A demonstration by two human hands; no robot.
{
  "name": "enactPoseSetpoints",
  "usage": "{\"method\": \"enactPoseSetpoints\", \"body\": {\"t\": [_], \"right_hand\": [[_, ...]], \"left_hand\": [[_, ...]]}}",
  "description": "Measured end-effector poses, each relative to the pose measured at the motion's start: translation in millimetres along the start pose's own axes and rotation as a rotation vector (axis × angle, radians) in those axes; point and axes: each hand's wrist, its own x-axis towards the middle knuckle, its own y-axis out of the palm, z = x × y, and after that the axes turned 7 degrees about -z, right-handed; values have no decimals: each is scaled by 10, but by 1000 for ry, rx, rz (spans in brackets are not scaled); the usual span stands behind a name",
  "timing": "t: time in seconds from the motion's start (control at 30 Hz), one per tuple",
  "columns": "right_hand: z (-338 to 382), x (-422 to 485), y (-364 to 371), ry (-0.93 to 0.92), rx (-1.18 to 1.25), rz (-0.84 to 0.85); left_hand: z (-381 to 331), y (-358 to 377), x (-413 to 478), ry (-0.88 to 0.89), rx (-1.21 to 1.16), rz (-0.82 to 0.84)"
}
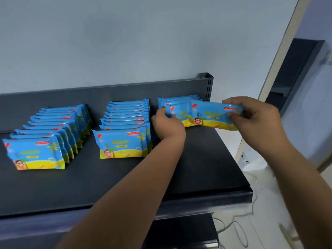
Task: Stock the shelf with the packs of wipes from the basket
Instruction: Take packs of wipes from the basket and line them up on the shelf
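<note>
A pack of wipes (213, 114) hangs just above the back right of the shelf (197, 168), in front of the short right row (177, 109) of packs. The right hand (255, 119) pinches the pack's right end with curled fingers. The left hand (168, 123) grips the right row's left end. A middle row (124, 130) and a left row (45, 141) stand further left.

In the left row (53, 126) & middle row (125, 119) we see only the front one whole; the rest show just their tops. The words on them are too blurry & small to read. The right row (179, 100) sits mostly behind the left hand (168, 123) & the held pack (213, 114) in the right hand (255, 121), so we can't count it. Left fingertips are hidden: grip or touch, can't tell. The shelf (197, 168) is cut off on the left.
</note>
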Motion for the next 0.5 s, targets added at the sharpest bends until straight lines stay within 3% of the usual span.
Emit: {"method": "enactPoseSetpoints", "body": {"t": [0.33, 0.5], "right_hand": [[-278, 228, 405, -56, -41, 231], [-382, 369, 691, -147, -147, 173]], "left_hand": [[-93, 72, -13, -111, -207, -113], [-126, 35, -23, -152, -167, -53]]}}
